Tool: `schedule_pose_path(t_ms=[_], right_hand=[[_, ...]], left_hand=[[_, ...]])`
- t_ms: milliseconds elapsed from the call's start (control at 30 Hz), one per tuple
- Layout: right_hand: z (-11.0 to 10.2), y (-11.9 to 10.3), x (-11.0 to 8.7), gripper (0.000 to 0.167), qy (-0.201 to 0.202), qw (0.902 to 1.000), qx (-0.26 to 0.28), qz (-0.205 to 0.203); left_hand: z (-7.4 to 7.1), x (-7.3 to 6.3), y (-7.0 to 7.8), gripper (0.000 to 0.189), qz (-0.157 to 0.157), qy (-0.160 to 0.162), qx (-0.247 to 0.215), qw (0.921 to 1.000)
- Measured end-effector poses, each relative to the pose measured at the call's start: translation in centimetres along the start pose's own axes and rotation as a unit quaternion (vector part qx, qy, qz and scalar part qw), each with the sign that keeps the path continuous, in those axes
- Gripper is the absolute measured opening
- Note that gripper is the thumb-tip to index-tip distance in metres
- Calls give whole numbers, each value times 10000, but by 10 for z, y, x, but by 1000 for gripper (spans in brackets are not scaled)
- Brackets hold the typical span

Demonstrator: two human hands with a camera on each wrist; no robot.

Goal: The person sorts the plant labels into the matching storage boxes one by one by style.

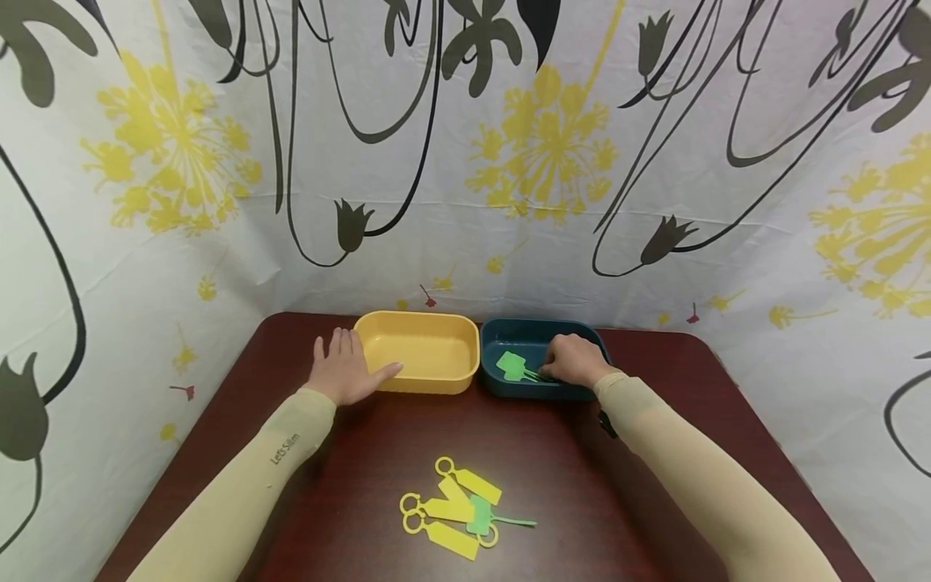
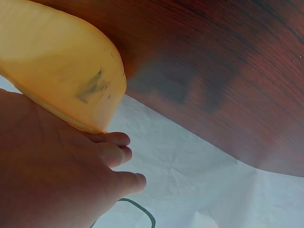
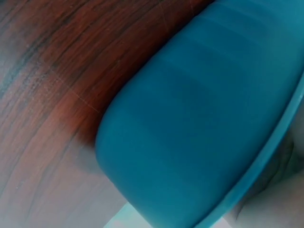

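My left hand [image 1: 345, 369] lies with fingers spread against the left end of the yellow bin [image 1: 416, 386]. In the left wrist view its fingertips [image 2: 124, 182] reach past the bin's rim. Inside the dark blue bin [image 1: 534, 391], the right hand [image 1: 575, 360] is lowered with curled fingers, pinching at the thin tails of green tags [image 1: 513, 365]. The fingertips are hidden. On the table lie several yellow tags [image 1: 452, 540] with ring ends, overlapping one green tag [image 1: 479, 515] with a thin tail. From the right wrist, the blue bin's outer wall [image 3: 185, 114] fills most of the view.
Both bins stand side by side near the far edge of the dark reddish wooden table [image 1: 436, 428]. Behind it and at the sides hangs a white patterned cloth [image 1: 436, 178]. The tag pile lies nearer me, in front of the bins.
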State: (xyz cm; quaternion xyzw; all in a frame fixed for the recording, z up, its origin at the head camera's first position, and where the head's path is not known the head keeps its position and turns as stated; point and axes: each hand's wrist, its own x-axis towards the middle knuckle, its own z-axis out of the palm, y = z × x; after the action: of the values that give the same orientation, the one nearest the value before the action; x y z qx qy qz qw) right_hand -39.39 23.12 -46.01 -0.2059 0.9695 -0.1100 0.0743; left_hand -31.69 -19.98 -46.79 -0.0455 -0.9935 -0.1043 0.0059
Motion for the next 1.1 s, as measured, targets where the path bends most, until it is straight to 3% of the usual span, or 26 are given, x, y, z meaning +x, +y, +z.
schedule_pose_path(t_ms=[300,733,1100], right_hand=[[-10,-5,-4,12,384,9989,-15,-264],[-22,-16,-13,11,905,9958,41,-163],[-29,-27,-28,11,1224,9913,311,-365]], left_hand=[[-3,-1,3,122,-37,-94,-56,9999],[0,-1,2,124,-6,-75,-65,10000],[-1,-1,2,125,-6,-43,-41,10000]])
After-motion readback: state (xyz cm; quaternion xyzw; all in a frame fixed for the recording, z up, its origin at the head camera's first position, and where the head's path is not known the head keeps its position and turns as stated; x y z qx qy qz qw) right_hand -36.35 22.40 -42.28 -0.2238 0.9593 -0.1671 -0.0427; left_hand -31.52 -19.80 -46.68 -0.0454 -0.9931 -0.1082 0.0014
